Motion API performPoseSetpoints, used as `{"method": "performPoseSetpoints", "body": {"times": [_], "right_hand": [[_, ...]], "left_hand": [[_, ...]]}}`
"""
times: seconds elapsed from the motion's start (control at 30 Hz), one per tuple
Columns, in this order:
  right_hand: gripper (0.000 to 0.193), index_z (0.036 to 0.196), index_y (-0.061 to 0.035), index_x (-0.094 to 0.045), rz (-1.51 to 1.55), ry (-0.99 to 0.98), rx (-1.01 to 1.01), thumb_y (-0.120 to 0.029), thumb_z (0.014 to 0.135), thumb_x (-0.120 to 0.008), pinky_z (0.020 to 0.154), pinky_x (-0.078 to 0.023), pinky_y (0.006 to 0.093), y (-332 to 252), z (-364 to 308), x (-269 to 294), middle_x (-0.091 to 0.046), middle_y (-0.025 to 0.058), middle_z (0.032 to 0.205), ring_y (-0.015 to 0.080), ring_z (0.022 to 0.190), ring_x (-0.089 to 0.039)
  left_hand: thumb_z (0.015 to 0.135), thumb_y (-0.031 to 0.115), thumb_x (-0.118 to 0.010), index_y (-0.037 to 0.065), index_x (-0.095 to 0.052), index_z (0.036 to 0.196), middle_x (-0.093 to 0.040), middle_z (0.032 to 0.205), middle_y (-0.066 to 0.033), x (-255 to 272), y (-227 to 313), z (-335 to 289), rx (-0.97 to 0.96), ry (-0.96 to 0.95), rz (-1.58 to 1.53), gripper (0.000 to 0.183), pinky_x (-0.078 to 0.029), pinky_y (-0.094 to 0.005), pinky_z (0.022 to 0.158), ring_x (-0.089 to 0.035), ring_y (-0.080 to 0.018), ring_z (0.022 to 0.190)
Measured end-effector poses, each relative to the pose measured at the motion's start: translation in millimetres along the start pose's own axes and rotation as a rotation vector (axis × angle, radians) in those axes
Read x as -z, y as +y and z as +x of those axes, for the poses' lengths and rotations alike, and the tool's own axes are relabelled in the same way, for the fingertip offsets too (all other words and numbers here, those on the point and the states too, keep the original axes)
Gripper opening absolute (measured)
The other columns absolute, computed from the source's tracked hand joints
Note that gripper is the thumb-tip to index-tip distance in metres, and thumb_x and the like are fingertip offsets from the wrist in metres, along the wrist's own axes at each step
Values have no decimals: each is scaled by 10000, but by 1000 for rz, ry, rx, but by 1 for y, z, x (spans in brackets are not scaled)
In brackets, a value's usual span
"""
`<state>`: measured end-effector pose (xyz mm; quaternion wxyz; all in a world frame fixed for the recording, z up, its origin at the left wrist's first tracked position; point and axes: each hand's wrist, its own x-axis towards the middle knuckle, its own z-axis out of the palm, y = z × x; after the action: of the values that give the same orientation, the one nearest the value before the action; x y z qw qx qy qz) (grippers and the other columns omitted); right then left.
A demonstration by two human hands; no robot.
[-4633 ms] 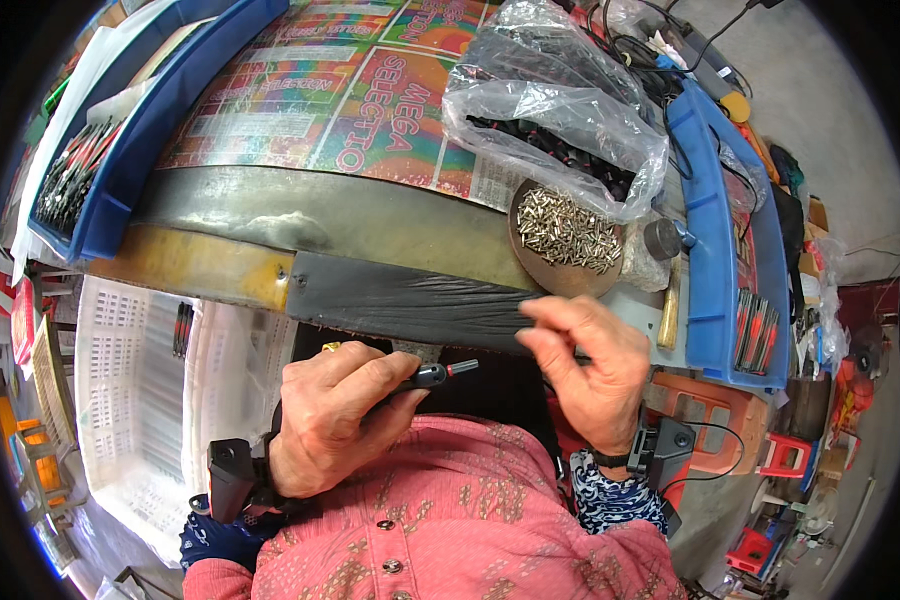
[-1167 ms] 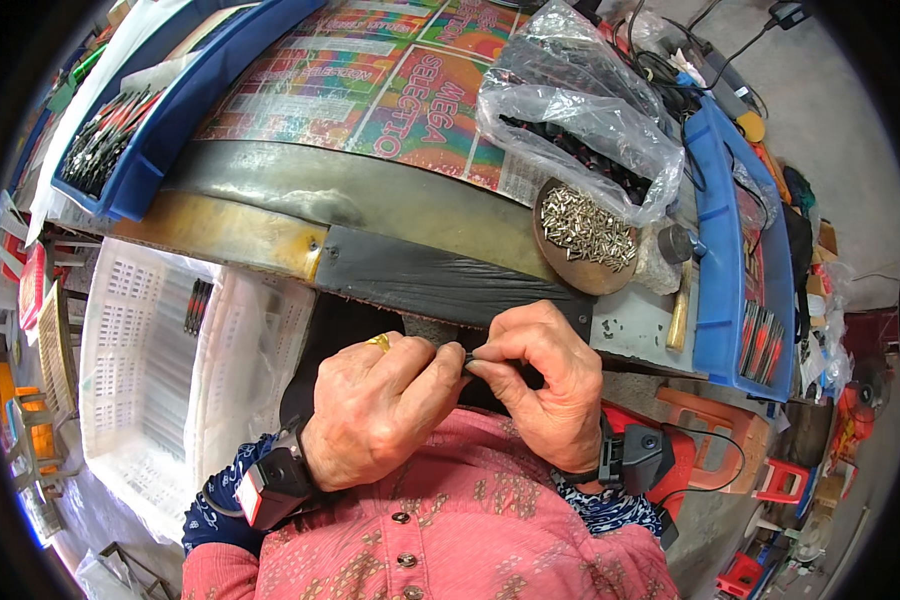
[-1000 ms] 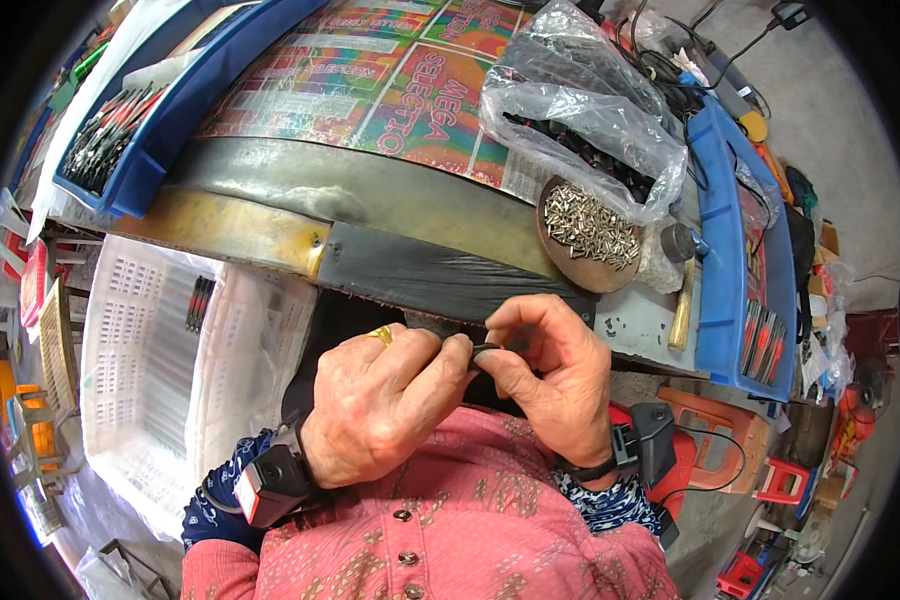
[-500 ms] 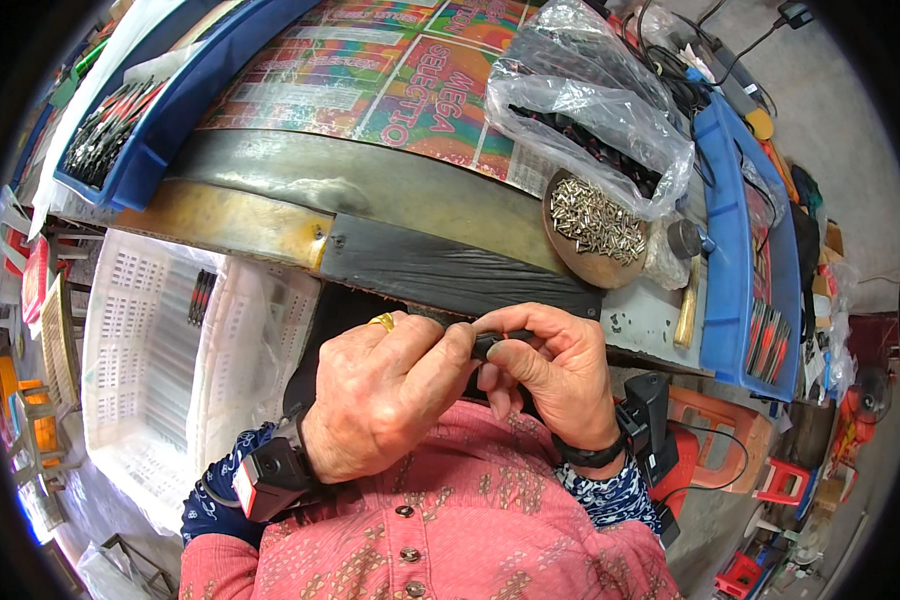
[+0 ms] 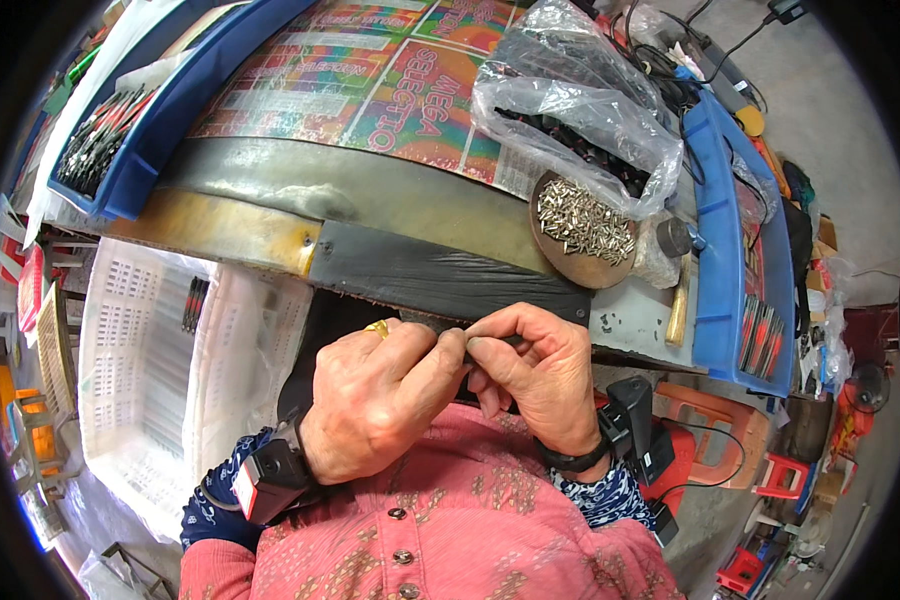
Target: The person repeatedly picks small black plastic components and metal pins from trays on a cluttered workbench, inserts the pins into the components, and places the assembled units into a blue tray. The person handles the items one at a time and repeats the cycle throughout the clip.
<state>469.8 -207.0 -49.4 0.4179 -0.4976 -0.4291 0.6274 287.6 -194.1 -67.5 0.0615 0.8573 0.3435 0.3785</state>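
Observation:
My left hand (image 5: 375, 400) and my right hand (image 5: 545, 385) meet at the bench's near edge, in front of my body. Both are closed, fingertips pinched together on a small black part (image 5: 512, 342). Most of that part is covered by the fingers, so its kind cannot be made out. Beyond my right hand, on the bench, a brown bowl (image 5: 598, 276) holds a heap of small silvery metal pieces (image 5: 582, 220). A clear plastic bag (image 5: 515, 95) with black parts inside lies behind the bowl.
A blue bin (image 5: 715, 250) stands right, another blue bin (image 5: 135, 185) far left; both hold black-and-red slim items. A white basket (image 5: 130, 390) sits left, below the bench. A wooden handle (image 5: 679, 315) lies beside the bowl. A peach stool (image 5: 745, 440) stands at the right.
My right hand has shifted slightly left, closer to my left fingers, and the black part is more covered. The whole view has swung a little, moving the bench things slightly left.

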Motion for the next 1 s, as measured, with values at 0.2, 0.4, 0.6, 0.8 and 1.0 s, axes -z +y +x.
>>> {"method": "performPoseSetpoints", "body": {"times": [0.2,0.4,0.6,0.8,1.0], "right_hand": [[95,980,12,-658,3,50,17,-70,935,-673,459,-451,178,1,2,3,-657,40,739,41,548,-577],[137,1003,15,-651,-30,82,103,-90,926,-694,480,-435,180,-1,0,6,-642,22,736,34,567,-562],[204,1062,16,-666,-285,78,231,-76,891,-728,503,-443,195,-10,-4,28,-652,13,772,34,578,-558],[260,1043,-17,-686,-1028,438,714,-45,796,-761,628,-494,340,-14,12,54,-637,96,848,244,695,-612],[310,1049,-37,-696,-1270,478,737,-89,755,-783,703,-477,399,-10,23,61,-570,93,905,292,855,-567]], "left_hand": [[711,86,-725,10,-626,1008,-499,717,-42,-7,-2,8,-20,39,-21,322,-428,-312,469,-532,-185,550],[708,76,-731,11,-632,990,-507,719,-46,-9,-3,16,-26,45,-50,306,-442,-312,479,-539,-189,556],[719,83,-747,19,-636,984,-509,720,-48,-9,-4,21,-22,71,-63,295,-451,-317,486,-547,-195,569],[718,93,-763,47,-634,998,-518,727,-53,-5,-8,21,37,16,-35,312,-454,-345,501,-563,-220,595],[727,80,-765,55,-624,998,-512,717,-52,-2,-11,22,69,-4,-28,307,-460,-358,524,-564,-237,603]]}}
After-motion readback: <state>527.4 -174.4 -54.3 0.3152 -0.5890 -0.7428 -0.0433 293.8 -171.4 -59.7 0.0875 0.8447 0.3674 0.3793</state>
